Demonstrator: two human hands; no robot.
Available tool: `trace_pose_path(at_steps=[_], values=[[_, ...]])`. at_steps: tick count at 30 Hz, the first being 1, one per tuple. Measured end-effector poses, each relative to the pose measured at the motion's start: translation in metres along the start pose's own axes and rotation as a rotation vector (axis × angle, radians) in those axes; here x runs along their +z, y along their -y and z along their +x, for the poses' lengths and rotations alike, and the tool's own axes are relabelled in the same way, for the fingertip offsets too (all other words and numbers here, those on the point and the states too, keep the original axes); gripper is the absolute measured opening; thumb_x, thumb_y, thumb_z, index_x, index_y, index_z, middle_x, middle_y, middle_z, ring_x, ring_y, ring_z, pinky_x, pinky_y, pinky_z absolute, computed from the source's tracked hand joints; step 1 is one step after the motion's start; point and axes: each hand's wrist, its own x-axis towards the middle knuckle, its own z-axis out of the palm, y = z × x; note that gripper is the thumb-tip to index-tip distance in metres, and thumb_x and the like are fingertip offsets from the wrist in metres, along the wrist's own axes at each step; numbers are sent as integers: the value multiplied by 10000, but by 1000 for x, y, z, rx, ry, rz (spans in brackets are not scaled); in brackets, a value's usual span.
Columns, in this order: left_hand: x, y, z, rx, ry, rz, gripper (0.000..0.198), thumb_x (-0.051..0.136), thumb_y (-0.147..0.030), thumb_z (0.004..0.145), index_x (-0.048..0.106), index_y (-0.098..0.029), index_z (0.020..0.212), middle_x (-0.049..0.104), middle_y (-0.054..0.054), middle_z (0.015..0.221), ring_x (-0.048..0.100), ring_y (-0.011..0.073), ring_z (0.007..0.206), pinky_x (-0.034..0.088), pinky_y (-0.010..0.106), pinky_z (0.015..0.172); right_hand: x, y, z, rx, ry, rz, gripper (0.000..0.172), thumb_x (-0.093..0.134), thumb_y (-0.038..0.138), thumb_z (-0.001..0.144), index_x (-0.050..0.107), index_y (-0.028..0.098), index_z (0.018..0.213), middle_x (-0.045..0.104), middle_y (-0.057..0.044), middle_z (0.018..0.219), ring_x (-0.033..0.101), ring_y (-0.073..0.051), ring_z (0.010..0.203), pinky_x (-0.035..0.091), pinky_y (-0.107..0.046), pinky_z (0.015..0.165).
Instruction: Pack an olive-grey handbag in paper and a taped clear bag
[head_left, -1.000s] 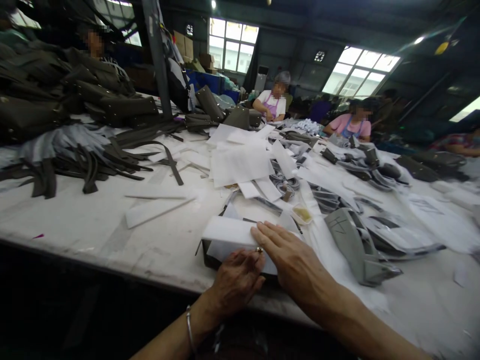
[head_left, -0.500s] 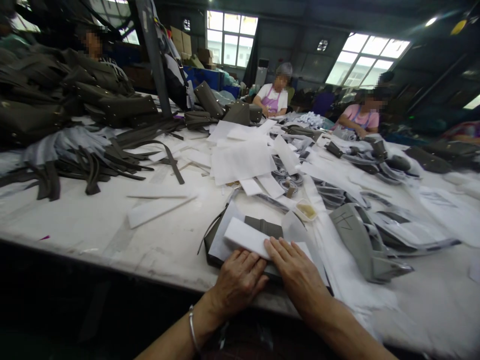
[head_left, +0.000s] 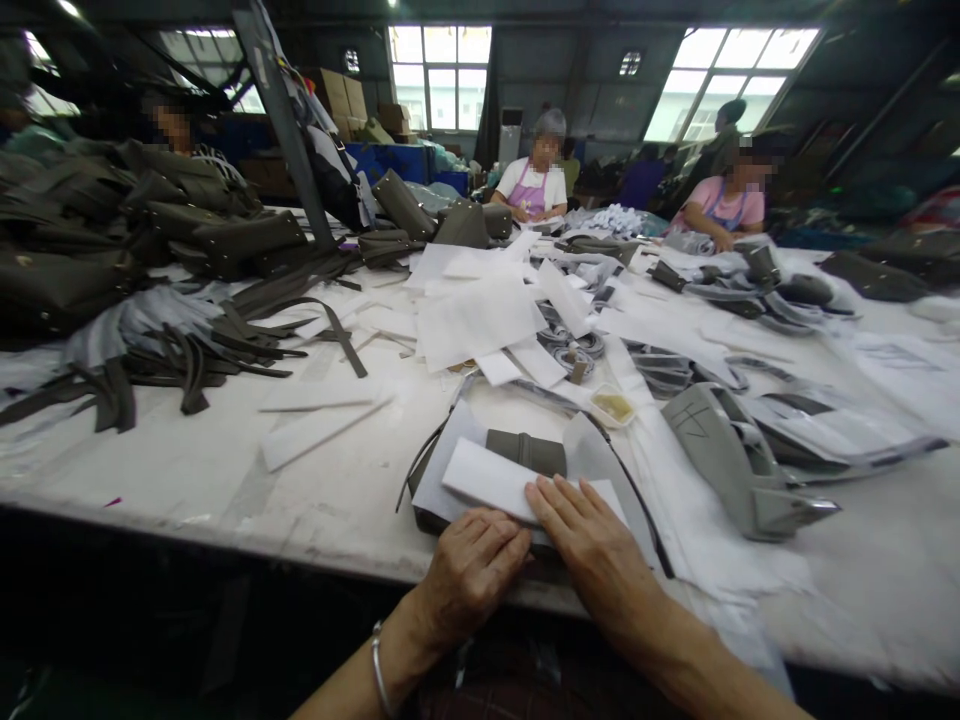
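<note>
1. Pressing flat: right hand (head_left: 600, 550), lower centre of frame, has its fingers stretched out and close together, tips lying on the right part of a white foam strip (head_left: 487, 474). Not wrapped round it.
2. Left hand (head_left: 476, 565), just left of it, has fingers curled in at the strip's lower edge. Tips hidden; can't tell if they pinch anything.
3. Strip position: slanted, left end higher in the frame. Left end sticks out clear beyond both hands, up and left of the fingers. Right end runs under the right fingers. White also shows right of those fingers; can't tell if it's the same piece.
4. Strip lies on top of a dark bag (head_left: 525, 452), with a white sheet (head_left: 430, 488) between them at the left. Bag surface shows just above the strip. Bag's near side is partly covered by the hands.
5. Bag sits at the near edge of the white table (head_left: 195, 470), bottom centre. Dark strap (head_left: 664, 557) curves down its right side.
6. Nearby: small tray (head_left: 613, 406) with yellowish contents, up and right of the bag; grey marked bag (head_left: 709, 435) right of centre; loose white sheets (head_left: 480, 325) above.
</note>
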Motion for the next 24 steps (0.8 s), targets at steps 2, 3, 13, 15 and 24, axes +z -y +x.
trace_pose_path(at_steps=[2, 3, 13, 15, 24], values=[[-10, 1, 11, 18, 3, 5, 205, 582, -96, 894, 607, -147, 1091, 664, 41, 945, 598, 151, 946, 474, 304, 870, -1, 2, 4, 3, 13, -2, 505, 389, -12, 815, 585, 76, 1273, 636, -145, 1246, 632, -305, 1084, 561, -495, 897], [-13, 4, 16, 22, 34, 24, 245, 587, -116, 897, 597, -146, 1141, 670, 52, 1031, 592, 175, 1040, 469, 329, 925, 0, 2, 5, 8, 16, 5, 491, 395, -16, 808, 601, 71, 1245, 647, -150, 1222, 640, -307, 1066, 566, -497, 887], [9, 34, 0, 40, 265, 141, 398, 425, -255, 1002, 453, -108, 1370, 568, 112, 1355, 508, 225, 1292, 407, 447, 1093, -5, -22, -9, -7, 239, 415, 574, 560, 259, 905, 435, 85, 1438, 476, -187, 1434, 453, -275, 1346, 387, -527, 1118], [4, 32, -2, 71, 295, 140, 451, 465, -293, 988, 426, -96, 1391, 549, 134, 1373, 490, 238, 1312, 393, 458, 1104, -3, -18, -12, -8, 218, 379, 621, 604, 240, 875, 420, 61, 1440, 460, -209, 1439, 442, -294, 1352, 377, -554, 1115], [12, 28, 1, 144, 243, 351, 405, 437, -147, 928, 485, -87, 1325, 620, 149, 1252, 600, 233, 1131, 477, 396, 987, 5, -19, -6, -15, 168, 271, 521, 574, 284, 933, 472, 88, 1404, 495, -156, 1428, 475, -270, 1311, 384, -476, 1122]])
